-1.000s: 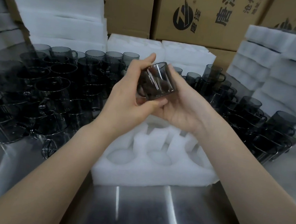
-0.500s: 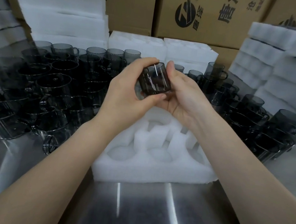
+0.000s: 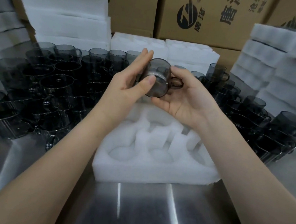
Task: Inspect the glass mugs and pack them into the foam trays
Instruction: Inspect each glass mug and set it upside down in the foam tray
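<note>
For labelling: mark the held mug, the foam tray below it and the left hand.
held mug (image 3: pixel 161 87), head view, glass side wall.
foam tray (image 3: pixel 152 173), head view, front wall.
left hand (image 3: pixel 126 87), head view, middle of hand.

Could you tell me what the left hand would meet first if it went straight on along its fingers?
Most likely the white foam tray at the back: the left hand, gripping the glass mug, points its fingers away toward it. A back-row mug might come first; depth is unclear.

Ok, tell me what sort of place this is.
Probably a packing station in a glassware factory or warehouse: dozens of smoked glass mugs crowd a steel table, white foam trays are stacked around, and printed cardboard cartons stand behind.
</note>
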The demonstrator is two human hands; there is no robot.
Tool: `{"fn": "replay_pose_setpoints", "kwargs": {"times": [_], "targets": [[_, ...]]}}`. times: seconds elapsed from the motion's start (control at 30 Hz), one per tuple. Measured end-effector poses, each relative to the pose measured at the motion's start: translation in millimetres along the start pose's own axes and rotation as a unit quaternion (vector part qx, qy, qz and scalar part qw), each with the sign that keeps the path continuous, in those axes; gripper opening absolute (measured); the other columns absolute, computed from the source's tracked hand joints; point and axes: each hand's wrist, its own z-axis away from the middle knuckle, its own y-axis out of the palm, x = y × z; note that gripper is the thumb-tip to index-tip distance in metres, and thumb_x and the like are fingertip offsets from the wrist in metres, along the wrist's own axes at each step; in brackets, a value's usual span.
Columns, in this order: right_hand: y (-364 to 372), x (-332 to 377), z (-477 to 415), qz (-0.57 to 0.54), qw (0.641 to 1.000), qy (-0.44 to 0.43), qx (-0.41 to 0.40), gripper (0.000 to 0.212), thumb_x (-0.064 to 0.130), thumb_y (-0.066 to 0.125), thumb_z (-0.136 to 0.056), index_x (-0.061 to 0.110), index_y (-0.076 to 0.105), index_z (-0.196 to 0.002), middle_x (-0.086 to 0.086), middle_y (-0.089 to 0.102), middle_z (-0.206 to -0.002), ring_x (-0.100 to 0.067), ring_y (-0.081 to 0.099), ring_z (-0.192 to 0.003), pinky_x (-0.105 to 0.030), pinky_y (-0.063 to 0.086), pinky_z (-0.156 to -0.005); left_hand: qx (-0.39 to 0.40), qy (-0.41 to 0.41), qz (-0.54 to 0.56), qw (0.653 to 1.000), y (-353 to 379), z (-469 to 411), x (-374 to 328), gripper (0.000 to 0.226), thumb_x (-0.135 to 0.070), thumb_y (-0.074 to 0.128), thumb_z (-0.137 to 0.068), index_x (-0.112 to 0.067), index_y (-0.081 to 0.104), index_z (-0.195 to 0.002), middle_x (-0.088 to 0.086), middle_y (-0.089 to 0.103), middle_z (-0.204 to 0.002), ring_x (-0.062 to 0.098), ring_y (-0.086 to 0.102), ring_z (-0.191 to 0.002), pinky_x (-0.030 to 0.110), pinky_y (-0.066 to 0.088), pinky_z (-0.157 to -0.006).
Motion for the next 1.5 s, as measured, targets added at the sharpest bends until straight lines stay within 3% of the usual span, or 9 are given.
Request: {"fn": "replay_pose_setpoints", "kwargs": {"times": [0.1,0.23,0.43,0.6,0.73,0.87,1.07,1.23,1.5], "targets": [[-3.6,1.2,-0.9,0.009,0.999,-0.032,-0.006,0.021,0.020,0.057,-0.093,0.006,0.061,-0.109,-0.016,0.062,-0.108,-0.029,0.067,-0.093,-0.041,0.059,-0.070,-0.036,-0.054,-0.019,0.998,-8.1,-3.2,-4.5,0.039,-0.007,0.054,-0.097,-0.009,0.053,-0.136,0.000,0.060,-0.132,-0.004,0.057,-0.114,0.011,0.045,-0.091],[0.0,-6.1,-3.1,0.177,0.980,-0.089,-0.006,0.029,0.013,0.064,-0.084,0.010,0.068,-0.112,-0.013,0.067,-0.105,-0.026,0.065,-0.095,-0.043,0.058,-0.065,-0.087,-0.159,-0.044,0.982,-28.1,-7.5,-5.6,0.020,-0.018,0.053,-0.098,-0.019,0.069,-0.111,-0.001,0.072,-0.109,0.008,0.066,-0.101,0.020,0.049,-0.085],[20.9,-28.5,-3.4,0.444,0.880,-0.168,-0.024,0.033,0.039,0.077,-0.068,0.029,0.059,-0.094,-0.001,0.064,-0.100,-0.010,0.061,-0.076,-0.034,0.056,-0.064,-0.140,-0.231,0.054,0.961,-26.5,6.4,3.8,0.039,-0.039,0.037,-0.104,-0.019,0.069,-0.093,-0.002,0.075,-0.085,0.014,0.069,-0.084,0.027,0.050,-0.072],[27.2,-35.6,-2.4,0.551,0.800,-0.237,-0.029,0.041,0.043,0.081,-0.073,0.021,0.061,-0.101,0.012,0.065,-0.090,0.001,0.055,-0.076,-0.022,0.047,-0.071,-0.165,-0.227,0.129,0.951,-20.0,13.6,12.0,0.046,-0.039,0.034,-0.104,-0.014,0.069,-0.090,0.005,0.075,-0.087,0.022,0.069,-0.087,0.040,0.053,-0.084],[32.6,-40.8,-4.4,0.595,0.765,-0.245,-0.018,0.043,0.048,0.079,-0.074,0.019,0.061,-0.101,0.015,0.060,-0.085,0.006,0.052,-0.073,-0.010,0.038,-0.066,-0.173,-0.226,0.154,0.946,-20.6,13.9,13.5,0.050,-0.041,0.032,-0.104,-0.008,0.069,-0.099,0.010,0.075,-0.089,0.019,0.072,-0.082,0.031,0.057,-0.071],[36.0,-43.1,-6.3,0.603,0.758,-0.248,0.013,0.039,0.043,0.074,-0.081,0.026,0.063,-0.115,0.011,0.065,-0.103,0.003,0.055,-0.096,-0.006,0.037,-0.080,-0.143,-0.228,0.168,0.948,-21.9,14.4,13.7,0.047,-0.038,0.037,-0.103,-0.007,0.071,-0.098,0.016,0.073,-0.098,0.026,0.070,-0.094,0.039,0.054,-0.086],[36.8,-41.8,-5.3,0.671,0.701,-0.240,0.021,0.032,0.043,0.068,-0.086,0.027,0.069,-0.114,-0.001,0.054,-0.082,-0.012,0.050,-0.082,-0.025,0.039,-0.076,-0.125,-0.205,0.147,0.960,-23.9,16.5,12.8,0.034,-0.022,0.045,-0.100,0.002,0.067,-0.108,0.023,0.068,-0.105,0.029,0.064,-0.099,0.040,0.048,-0.090],[41.8,-47.5,-4.3,0.776,0.604,-0.173,0.059,0.048,0.054,0.043,-0.094,0.024,0.054,-0.131,-0.001,0.050,-0.124,-0.020,0.041,-0.114,-0.039,0.033,-0.100,-0.169,-0.220,0.170,0.946,-22.8,17.8,11.1,0.033,-0.025,0.039,-0.101,-0.011,0.069,-0.099,0.006,0.072,-0.098,0.014,0.067,-0.093,0.029,0.051,-0.089],[41.6,-43.1,-2.7,0.826,0.544,-0.018,0.147,0.064,0.050,0.017,-0.102,0.020,0.002,-0.156,0.007,-0.002,-0.164,-0.011,-0.001,-0.150,-0.049,0.003,-0.119,-0.206,-0.244,0.206,0.925,-19.4,21.4,15.7,0.031,-0.021,0.039,-0.100,-0.011,0.068,-0.106,0.000,0.072,-0.110,0.009,0.067,-0.102,0.020,0.051,-0.087]]}}
